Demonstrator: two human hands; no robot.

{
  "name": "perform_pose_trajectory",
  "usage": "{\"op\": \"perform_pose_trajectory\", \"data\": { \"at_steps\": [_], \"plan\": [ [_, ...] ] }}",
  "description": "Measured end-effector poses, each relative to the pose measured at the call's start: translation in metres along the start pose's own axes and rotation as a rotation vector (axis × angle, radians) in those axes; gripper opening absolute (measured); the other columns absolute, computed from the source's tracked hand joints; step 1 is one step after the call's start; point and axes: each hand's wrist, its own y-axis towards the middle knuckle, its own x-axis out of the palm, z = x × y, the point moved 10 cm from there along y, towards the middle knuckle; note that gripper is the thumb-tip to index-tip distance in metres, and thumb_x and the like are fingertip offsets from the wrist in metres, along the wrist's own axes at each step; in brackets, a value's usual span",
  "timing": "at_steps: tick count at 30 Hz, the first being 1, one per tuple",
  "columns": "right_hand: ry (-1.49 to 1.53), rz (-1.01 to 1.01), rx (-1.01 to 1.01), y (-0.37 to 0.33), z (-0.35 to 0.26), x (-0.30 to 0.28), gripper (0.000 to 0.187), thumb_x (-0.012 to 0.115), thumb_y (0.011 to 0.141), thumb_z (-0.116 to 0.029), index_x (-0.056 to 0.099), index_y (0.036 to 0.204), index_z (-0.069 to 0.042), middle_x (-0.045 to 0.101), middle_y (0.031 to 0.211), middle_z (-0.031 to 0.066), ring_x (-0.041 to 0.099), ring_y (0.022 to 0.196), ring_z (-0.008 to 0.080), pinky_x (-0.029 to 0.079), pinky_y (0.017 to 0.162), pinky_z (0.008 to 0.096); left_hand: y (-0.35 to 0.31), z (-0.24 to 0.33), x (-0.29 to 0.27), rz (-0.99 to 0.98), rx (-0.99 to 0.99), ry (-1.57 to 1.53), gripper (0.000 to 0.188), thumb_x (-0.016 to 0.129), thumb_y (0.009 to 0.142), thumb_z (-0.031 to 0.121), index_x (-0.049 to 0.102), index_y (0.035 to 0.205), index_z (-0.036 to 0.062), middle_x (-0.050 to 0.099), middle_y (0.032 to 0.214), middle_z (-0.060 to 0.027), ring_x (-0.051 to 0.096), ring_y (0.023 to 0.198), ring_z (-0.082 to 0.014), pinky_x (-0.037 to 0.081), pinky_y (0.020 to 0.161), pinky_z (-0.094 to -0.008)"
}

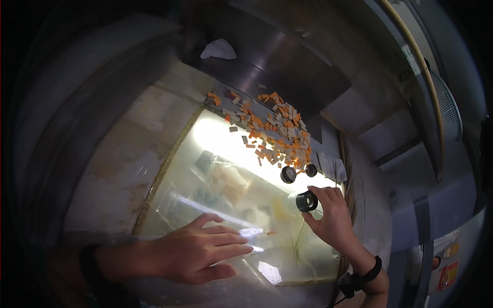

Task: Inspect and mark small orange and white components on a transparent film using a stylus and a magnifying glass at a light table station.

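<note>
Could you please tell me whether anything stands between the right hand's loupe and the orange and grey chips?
Yes: a black loupe and a smaller black loupe sit between the held loupe and the chips.

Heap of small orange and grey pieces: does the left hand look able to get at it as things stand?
Probably yes: the left hand looks empty, and only lit glass panel appears between it and the heap; the right hand, holding a black lens piece, is off to the right.
</note>
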Motion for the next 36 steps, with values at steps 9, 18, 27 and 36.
{"op": "perform_pose_trajectory", "data": {
  "at_steps": [9, 18, 27, 36],
  "plan": [
    [0.043, 0.16, -0.245, 0.092, -0.075, -0.047, 0.042, 0.069, 0.062, -0.017, 0.054, 0.098, -0.001, 0.053, 0.09, 0.0134, 0.05, 0.088, 0.0301, 0.044, 0.072, 0.0385, 0.0, -0.012, 0.015, -0.113, -0.118, -0.111, 0.068, 0.033, 0.085, 0.049, 0.024, 0.13, -0.001, 0.031, 0.128, -0.0216, 0.032, 0.117, -0.0342, 0.024, 0.097, -0.0417],
    [-0.073, -0.093, -0.331, 0.194, -0.162, 0.018, 0.051, 0.067, 0.067, -0.03, 0.051, 0.108, -0.004, 0.054, 0.098, 0.0144, 0.048, 0.101, 0.0281, 0.043, 0.08, 0.0373, -0.007, -0.004, 0.027, -0.123, 0.001, 0.327, 0.06, 0.031, 0.088, 0.045, 0.038, 0.12, -0.0051, 0.03, 0.127, -0.0261, 0.03, 0.119, -0.0344, 0.023, 0.098, -0.0429],
    [0.064, -0.079, -0.319, 0.112, -0.093, -0.035, 0.05, 0.063, 0.073, -0.032, 0.048, 0.105, 0.002, 0.054, 0.096, 0.02, 0.052, 0.093, 0.0332, 0.044, 0.075, 0.04, -0.007, -0.012, 0.038, -0.239, -0.076, 0.322, 0.058, 0.032, 0.087, 0.046, 0.042, 0.119, -0.0011, 0.021, 0.133, -0.0259, 0.022, 0.124, -0.0367, 0.017, 0.101, -0.0445],
    [0.112, -0.187, 0.035, -0.033, -0.005, -0.056, 0.044, 0.062, 0.074, -0.034, 0.053, 0.105, -0.004, 0.059, 0.087, 0.0144, 0.058, 0.081, 0.0299, 0.046, 0.069, 0.0366, 0.005, 0.015, 0.033, -0.26, -0.027, 0.636, 0.05, 0.041, 0.084, 0.042, 0.047, 0.114, 0.0024, 0.03, 0.13, -0.0209, 0.029, 0.121, -0.0325, 0.019, 0.1, -0.0466]
  ]
}}
